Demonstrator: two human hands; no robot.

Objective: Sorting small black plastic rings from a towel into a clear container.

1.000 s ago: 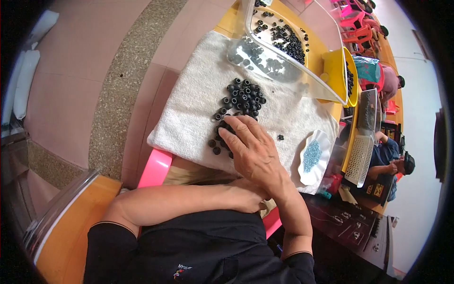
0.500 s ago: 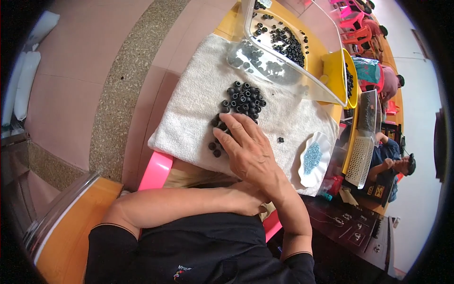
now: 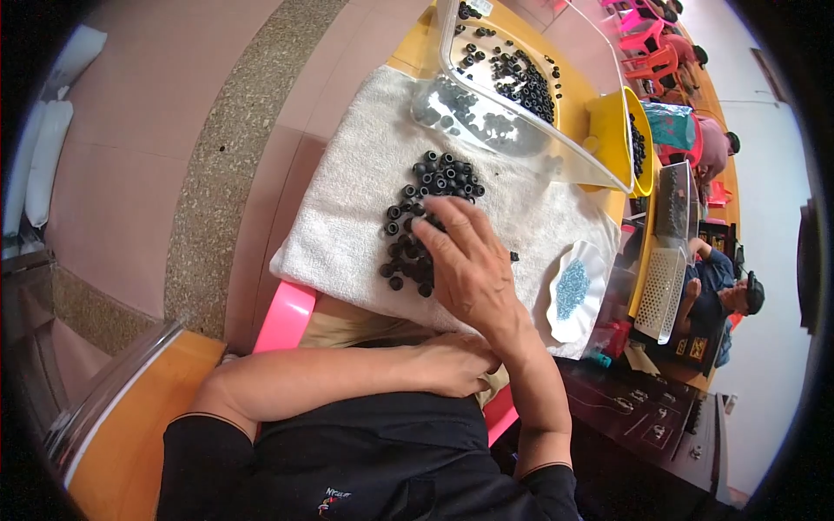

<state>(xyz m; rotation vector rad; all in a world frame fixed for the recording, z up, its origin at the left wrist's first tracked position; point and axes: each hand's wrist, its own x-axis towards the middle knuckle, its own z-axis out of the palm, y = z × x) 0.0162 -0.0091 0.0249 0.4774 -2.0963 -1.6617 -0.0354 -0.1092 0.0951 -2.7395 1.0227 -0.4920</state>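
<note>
- Nearest, low in the frame, the left hand (image 3: 456,365) rests folded at the lap under the table edge — whether it grips anything cannot be told.
- Mid-frame, the right hand (image 3: 469,260) lies flat, fingers loose, grasping nothing, over the black rings (image 3: 426,213) on the white towel (image 3: 347,217); light fingertip pressure should keep them from rolling.
- Right of centre sits a white dish (image 3: 575,291) of blue beads.
- Further up, a clear tray (image 3: 521,95) holds more rings.

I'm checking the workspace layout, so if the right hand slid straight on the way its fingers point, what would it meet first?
The right hand lies flat on the white towel, fingers pointing up-left. It would probably first meet the small black rubber rings heaped just beyond its fingertips.
</note>
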